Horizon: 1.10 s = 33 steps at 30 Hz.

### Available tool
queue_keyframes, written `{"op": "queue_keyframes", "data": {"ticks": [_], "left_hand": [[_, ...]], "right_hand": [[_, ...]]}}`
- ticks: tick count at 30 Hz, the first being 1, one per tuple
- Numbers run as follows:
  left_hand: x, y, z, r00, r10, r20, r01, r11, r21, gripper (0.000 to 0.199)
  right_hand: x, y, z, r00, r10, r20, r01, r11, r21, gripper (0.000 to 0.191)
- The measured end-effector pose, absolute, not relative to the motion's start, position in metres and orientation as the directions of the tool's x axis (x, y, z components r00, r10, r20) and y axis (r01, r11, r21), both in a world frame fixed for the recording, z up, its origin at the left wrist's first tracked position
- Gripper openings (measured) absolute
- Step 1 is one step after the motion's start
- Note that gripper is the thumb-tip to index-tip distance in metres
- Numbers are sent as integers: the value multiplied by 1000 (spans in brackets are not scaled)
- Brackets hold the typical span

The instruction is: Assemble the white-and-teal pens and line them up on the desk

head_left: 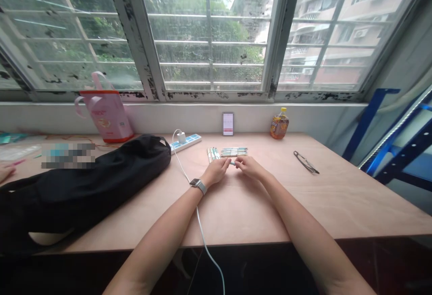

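Note:
Between my two hands, low over the table, is a slim light-blue pen [232, 163]. My left hand [218, 171], with a watch on its wrist, pinches one end. At the other end, the fingertips of my right hand [249, 166] are closed on it. Just beyond my right hand lies a row of several pens [234, 152], side by side and pointing left to right. A second group of pens [213, 154] lies beyond my left hand, pointing away from me. My fingers hide part of the held pen.
Left of my arms lies a long black bag [111, 182]. A power strip [187, 142] with a white charger and cable stands behind it. At the wall are a phone [228, 124], a bottle [279, 124] and a pink bag [108, 117]. Eyeglasses [305, 162] lie right. Another person's hand [6, 172] shows far left.

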State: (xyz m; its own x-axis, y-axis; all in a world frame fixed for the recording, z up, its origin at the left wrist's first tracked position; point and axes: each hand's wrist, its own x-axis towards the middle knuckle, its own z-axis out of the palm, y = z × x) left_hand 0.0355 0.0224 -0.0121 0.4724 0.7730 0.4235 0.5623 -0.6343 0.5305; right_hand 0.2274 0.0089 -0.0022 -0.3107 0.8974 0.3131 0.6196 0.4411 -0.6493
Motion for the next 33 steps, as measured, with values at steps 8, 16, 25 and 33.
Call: {"op": "queue_keyframes", "data": {"ticks": [8, 16, 25, 33], "left_hand": [[37, 22, -13, 441, 783, 438, 488, -619, 615, 45], [36, 23, -13, 414, 802, 431, 514, -596, 617, 43], [36, 23, -13, 398, 809, 433, 504, -587, 634, 44], [37, 26, -13, 374, 838, 399, 507, -544, 668, 47]], "right_hand": [[227, 7, 1, -337, 895, 292, 612, 444, -655, 12], [230, 9, -7, -297, 895, 334, 687, 443, -576, 7], [228, 7, 0, -321, 907, 273, 675, 421, -605, 29], [229, 11, -5, -261, 910, 321, 654, 412, -634, 3]]}}
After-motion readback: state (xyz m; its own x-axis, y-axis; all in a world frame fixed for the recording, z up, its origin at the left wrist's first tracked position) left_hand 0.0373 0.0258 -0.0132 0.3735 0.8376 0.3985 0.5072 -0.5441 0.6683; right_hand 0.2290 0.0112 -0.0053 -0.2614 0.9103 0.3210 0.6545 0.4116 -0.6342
